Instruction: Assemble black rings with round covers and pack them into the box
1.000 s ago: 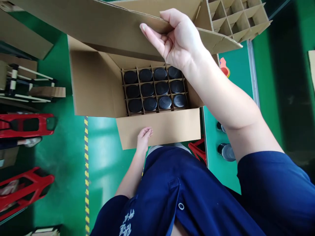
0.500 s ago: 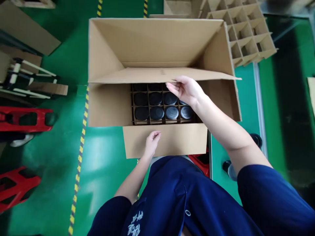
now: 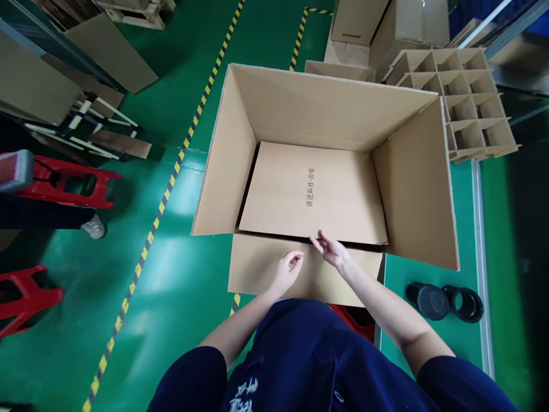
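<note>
An open cardboard box (image 3: 416, 183) stands before me, its near flap (image 3: 261, 269) folded down towards my body. Inside it a flat cardboard sheet (image 3: 278, 189) with printed characters lies level and hides what is below. My right hand (image 3: 329, 249) is at the sheet's near edge, fingers apart, nothing held in it. Over the near flap my left hand (image 3: 289, 272) is curled with its fingertips together; whatever it may hold is too small to see.
Cardboard dividers (image 3: 476, 109) stand at the back right. Black round containers (image 3: 433, 301) sit on the green surface at right. Red stools (image 3: 81, 183) and a seated person's shoe (image 3: 94, 226) are at left, beyond yellow-black floor tape (image 3: 160, 209).
The cardboard sheet has come down flat inside the box and now covers the black round tops. My right hand has moved down and nearer to my body. The view has shifted.
</note>
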`<control>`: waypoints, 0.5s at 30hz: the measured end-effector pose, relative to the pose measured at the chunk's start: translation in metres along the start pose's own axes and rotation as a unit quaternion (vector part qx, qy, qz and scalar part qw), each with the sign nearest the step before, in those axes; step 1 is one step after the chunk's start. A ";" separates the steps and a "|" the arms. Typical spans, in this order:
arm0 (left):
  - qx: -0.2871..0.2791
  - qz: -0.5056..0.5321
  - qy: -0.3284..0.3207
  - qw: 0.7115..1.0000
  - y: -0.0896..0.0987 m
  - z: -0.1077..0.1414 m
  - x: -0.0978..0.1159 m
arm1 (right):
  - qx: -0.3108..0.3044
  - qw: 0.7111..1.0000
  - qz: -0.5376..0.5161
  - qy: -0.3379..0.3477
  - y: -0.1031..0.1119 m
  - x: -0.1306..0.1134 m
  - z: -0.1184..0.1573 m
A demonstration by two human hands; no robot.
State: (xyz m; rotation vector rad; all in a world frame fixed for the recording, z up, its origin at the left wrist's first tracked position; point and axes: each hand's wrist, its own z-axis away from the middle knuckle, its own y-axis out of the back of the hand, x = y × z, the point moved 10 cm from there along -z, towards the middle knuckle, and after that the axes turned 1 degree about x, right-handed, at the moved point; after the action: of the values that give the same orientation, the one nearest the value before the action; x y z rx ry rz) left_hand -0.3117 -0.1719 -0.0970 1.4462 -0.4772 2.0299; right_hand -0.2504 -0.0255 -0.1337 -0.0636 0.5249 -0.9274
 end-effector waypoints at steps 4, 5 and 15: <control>-0.022 -0.051 -0.039 0.998 0.001 -0.014 0.014 | -0.006 0.988 0.151 -0.017 0.008 0.004 0.000; -0.022 -0.068 -0.046 0.996 0.003 -0.024 0.016 | 0.005 0.982 0.187 -0.001 0.013 -0.010 -0.004; -0.135 -0.362 0.070 0.920 0.013 -0.170 -0.058 | 0.176 0.664 0.724 0.070 0.052 -0.118 -0.090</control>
State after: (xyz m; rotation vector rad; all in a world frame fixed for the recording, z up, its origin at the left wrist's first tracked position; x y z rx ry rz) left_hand -0.4299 -0.0948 -0.2095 1.0786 -0.1145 1.3895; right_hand -0.3102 0.1131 -0.1791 0.7161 0.3561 0.5910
